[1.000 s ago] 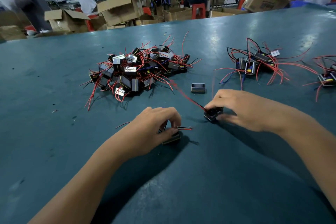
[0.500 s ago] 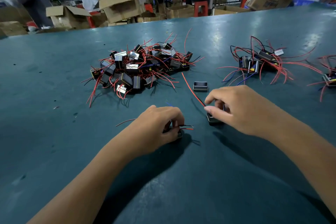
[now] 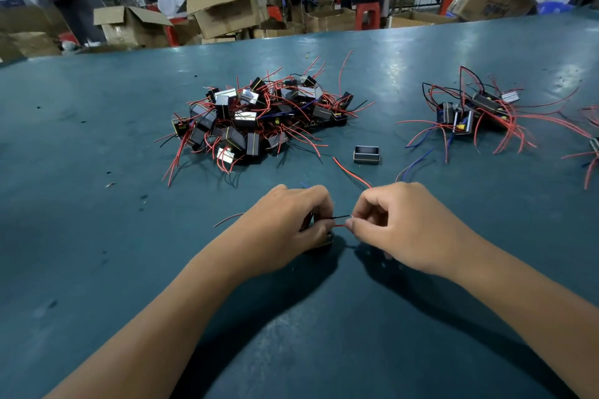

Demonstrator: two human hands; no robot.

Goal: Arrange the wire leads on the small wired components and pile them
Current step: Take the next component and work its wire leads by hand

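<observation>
The right hand (image 3: 410,227) has crossed from its own spot on the table to meet the left hand (image 3: 285,227); a second ago the two worked well apart, each on a separate component. The left hand now grips a small black wired component (image 3: 324,240) against the teal table (image 3: 97,236), mostly hidden under curled fingers. The right hand pinches the ends of its short red and black leads (image 3: 337,222) between thumb and forefinger, drawing them out sideways. The component the right hand was handling earlier is no longer visible; a long red lead (image 3: 351,173) and a blue lead (image 3: 413,168) run out from behind that hand, so it may be tucked in the palm, though this cannot be confirmed.

Judgement: the work has moved from picking up to lead dressing on the left-hand unit, and stacking follows.

The large pile of finished components (image 3: 259,120) lies beyond the hands, a smaller tangled group (image 3: 470,113) sits to the right, and one bare metal-framed core (image 3: 366,154) lies loose between them.
</observation>
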